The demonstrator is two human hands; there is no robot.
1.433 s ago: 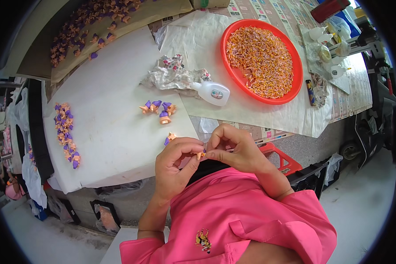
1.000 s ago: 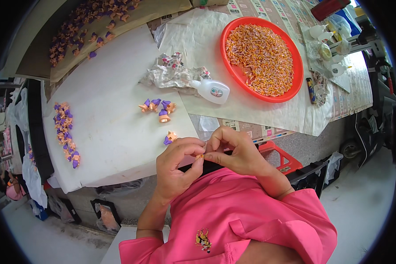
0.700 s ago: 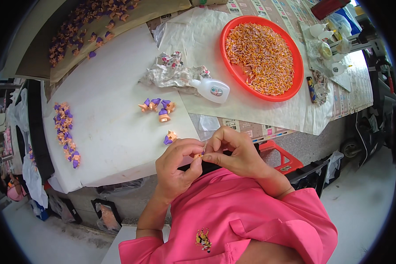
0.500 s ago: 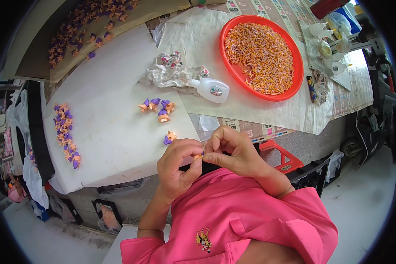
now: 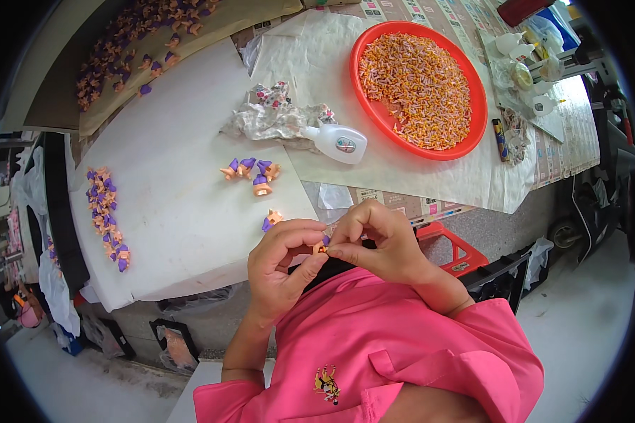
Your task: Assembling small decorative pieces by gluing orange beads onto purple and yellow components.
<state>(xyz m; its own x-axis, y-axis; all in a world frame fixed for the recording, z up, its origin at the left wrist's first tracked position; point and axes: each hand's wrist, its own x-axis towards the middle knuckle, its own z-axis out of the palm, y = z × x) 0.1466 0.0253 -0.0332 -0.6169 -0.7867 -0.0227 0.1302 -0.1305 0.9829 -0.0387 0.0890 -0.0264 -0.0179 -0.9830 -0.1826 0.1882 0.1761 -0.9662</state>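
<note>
My left hand [image 5: 281, 266] is closed on a small peach-and-purple plastic figurine [image 5: 321, 247], held near the table's front edge. Thumb and forefinger of my right hand [image 5: 379, 245] are pinched together against its right side; whatever they grip is too small and hidden to make out. Just beyond my left fingers lies another such figurine [image 5: 271, 218], partly covered by the hand. A few more figurines [image 5: 262, 185] stand together farther back on the white board [image 5: 183, 204].
A red round tray [image 5: 358, 92] of small orange and pink pieces stands at the back right. Nearer lie a white squeeze bottle [image 5: 342, 144] and a crumpled cloth [image 5: 279, 120]. Figurines form a row [image 5: 100, 204] at the left and a pile [image 5: 113, 67] at the back left.
My left hand has shifted slightly left, and more of the figurine shows between my fingers. My right hand stays pinched against it.
</note>
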